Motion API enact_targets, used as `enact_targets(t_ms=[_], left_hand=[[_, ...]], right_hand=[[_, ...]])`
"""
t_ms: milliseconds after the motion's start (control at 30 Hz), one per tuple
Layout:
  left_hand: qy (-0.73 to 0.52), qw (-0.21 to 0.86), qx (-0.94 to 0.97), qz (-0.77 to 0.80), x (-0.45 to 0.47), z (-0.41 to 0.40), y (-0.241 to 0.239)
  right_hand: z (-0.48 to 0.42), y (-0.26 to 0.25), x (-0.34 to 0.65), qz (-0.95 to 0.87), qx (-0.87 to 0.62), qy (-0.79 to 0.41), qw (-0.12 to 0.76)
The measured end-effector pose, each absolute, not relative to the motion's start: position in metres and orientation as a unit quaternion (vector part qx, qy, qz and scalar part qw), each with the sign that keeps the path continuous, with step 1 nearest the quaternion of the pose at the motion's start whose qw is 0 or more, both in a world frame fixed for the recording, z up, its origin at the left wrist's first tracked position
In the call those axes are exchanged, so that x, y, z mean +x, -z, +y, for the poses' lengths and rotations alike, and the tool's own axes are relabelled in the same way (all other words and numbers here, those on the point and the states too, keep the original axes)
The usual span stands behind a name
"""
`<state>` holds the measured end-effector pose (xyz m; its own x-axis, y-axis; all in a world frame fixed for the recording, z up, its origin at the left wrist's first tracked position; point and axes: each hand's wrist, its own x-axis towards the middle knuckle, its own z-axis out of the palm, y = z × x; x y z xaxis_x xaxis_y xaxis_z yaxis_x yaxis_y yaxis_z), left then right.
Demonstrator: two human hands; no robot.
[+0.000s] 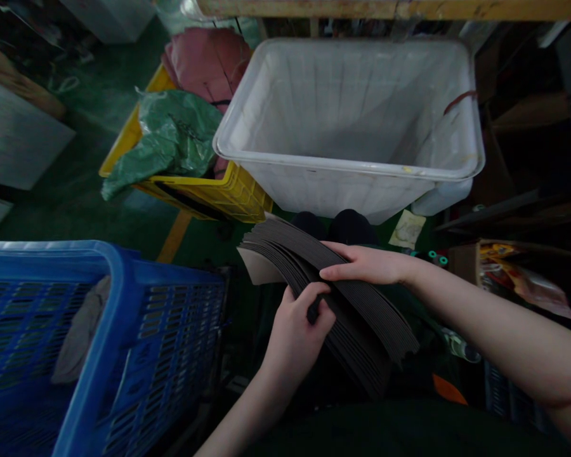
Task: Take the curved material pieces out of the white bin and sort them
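A thick stack of thin dark grey-brown sheets [361,298] lies across my lap, curved and split into two bunches with a gap between them. My left hand [304,317] is closed on the near bunch at its middle, fingers curled over the edges. On the far bunch rests my right hand [366,263], its thumb and fingers gripping around the sheets. One lighter sheet [259,266] sticks out at the stack's left end. What the sheets are made of I cannot tell.
Ahead stands a big white plastic tub [342,162]. Left of it, a yellow crate [204,193] holds a green plastic bag [171,133] and pink bundled material [209,60]. A blue basket [109,266] with a grey cloth is at near left. A cardboard box [466,263] sits at right.
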<state>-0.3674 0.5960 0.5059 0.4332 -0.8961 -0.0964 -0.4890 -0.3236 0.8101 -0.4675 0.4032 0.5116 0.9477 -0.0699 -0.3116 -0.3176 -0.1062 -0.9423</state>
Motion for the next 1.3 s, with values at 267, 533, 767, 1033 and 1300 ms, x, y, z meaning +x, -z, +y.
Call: enact_targets(t_ms=[267, 533, 767, 1033, 1300], left_hand=[[0.307, 0.340, 0.766, -0.451, -0.361, 0.576, -0.517], [0.314, 0.344, 0.763, -0.448, -0.362, 0.574, -0.516], [0.316, 0.348, 0.762, -0.446, -0.362, 0.574, -0.515], [0.310, 0.349, 0.765, -0.443, -0.362, 0.577, -0.512], [0.311, 0.351, 0.763, -0.445, -0.362, 0.577, -0.510]], right_hand=[[0.402, -0.509, -0.468, 0.133, -0.772, -0.081, 0.616], [0.402, -0.514, -0.466, 0.096, -0.751, -0.078, 0.649], [0.401, -0.513, -0.466, 0.098, -0.748, -0.076, 0.652], [0.401, -0.513, -0.467, 0.136, -0.760, -0.093, 0.629], [0.401, -0.511, -0.468, 0.138, -0.758, -0.093, 0.631]])
